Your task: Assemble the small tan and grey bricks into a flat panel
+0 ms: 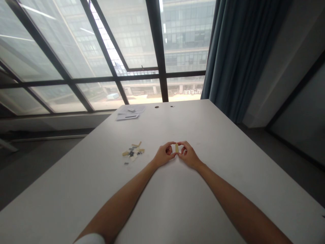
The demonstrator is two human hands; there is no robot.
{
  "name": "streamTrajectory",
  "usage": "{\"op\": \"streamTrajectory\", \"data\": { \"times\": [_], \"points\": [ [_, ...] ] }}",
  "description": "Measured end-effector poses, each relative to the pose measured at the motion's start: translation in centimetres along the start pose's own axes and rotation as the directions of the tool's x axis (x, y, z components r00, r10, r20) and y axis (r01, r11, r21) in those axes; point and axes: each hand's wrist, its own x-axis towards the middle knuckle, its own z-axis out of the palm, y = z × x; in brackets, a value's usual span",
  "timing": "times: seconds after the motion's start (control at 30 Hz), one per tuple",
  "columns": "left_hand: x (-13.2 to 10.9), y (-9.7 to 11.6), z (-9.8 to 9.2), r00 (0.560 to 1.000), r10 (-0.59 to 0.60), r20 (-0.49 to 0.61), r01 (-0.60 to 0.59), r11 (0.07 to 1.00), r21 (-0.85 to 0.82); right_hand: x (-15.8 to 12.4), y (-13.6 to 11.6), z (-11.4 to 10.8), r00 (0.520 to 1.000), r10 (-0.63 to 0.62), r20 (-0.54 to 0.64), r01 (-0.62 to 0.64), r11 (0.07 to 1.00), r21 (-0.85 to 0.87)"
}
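Block (pixel 177 148), pale-yellow, oblong, plastic-looking, sits between left hand (pixel 163 156) and right hand (pixel 189 156), both nearly closed, pinching its ends, likely for steadiness. Small beige-and-grey plastic-looking pieces (pixel 135 154) lie left of left hand.

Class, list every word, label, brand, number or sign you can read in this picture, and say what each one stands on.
None: no text can be read.
White paper sheets at the table's far end: any print is too small and blurred.
Small pale-yellow block between the left hand and right hand: no lettering visible.
Loose yellow, white and grey pieces: too small to tell.
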Motion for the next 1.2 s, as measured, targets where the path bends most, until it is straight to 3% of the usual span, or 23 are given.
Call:
{"op": "streamTrajectory", "data": {
  "times": [1.2],
  "points": [
    [0.02, 0.36, -0.14, 1.000, -0.011, 0.006, 0.011, 1.000, 0.015, -0.02, 0.21, 0.10, 1.000, 0.010, 0.006, -0.010, 1.000, 0.008]
  ]
}}
